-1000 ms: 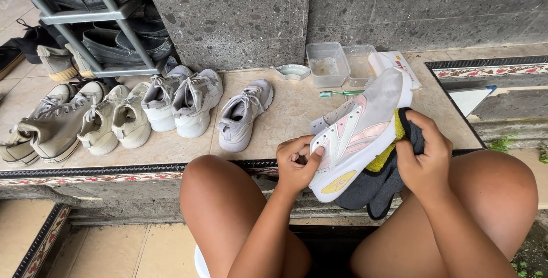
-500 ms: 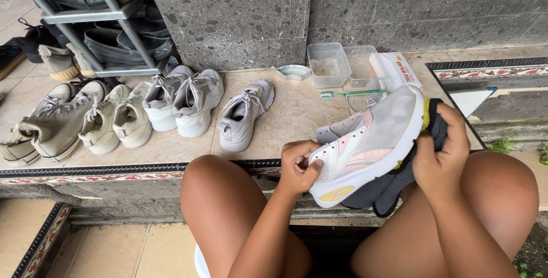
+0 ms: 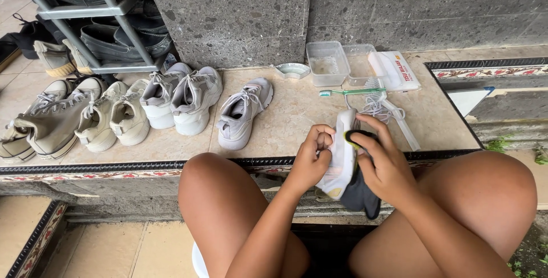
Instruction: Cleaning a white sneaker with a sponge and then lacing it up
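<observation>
The white sneaker point(image 3: 341, 152) is held up between the person's bare knees, just over the near edge of the stone counter point(image 3: 285, 118), turned so that only its narrow side faces the camera. Its long axis runs away from the person, one end pointing out toward the counter's back and the other down toward the lap; which end is the toe I cannot tell from this angle. The left hand point(image 3: 311, 161) is clenched on the shoe's left side, fingers curled against it near the middle. The right hand point(image 3: 388, 166) presses a dark cloth point(image 3: 359, 195) with a yellow-green edge against the shoe's right side, fingers closed over it, and the rest of the cloth hangs below the shoe. So the sneaker sits sandwiched between the two grips, touching both. Just beyond it on the counter lie loose white laces point(image 3: 374, 105) and a green toothbrush point(image 3: 354, 91), lying crosswise. Farther back stand two clear plastic tubs point(image 3: 328, 64), a small round dish point(image 3: 292, 70) and a white packet point(image 3: 394, 69). To the left a single pale grey sneaker point(image 3: 242, 112) lies with its toe toward the person, then a row of white and beige shoes point(image 3: 114, 112), and a metal shoe rack point(image 3: 91, 12) with dark shoes stands at the far left.
</observation>
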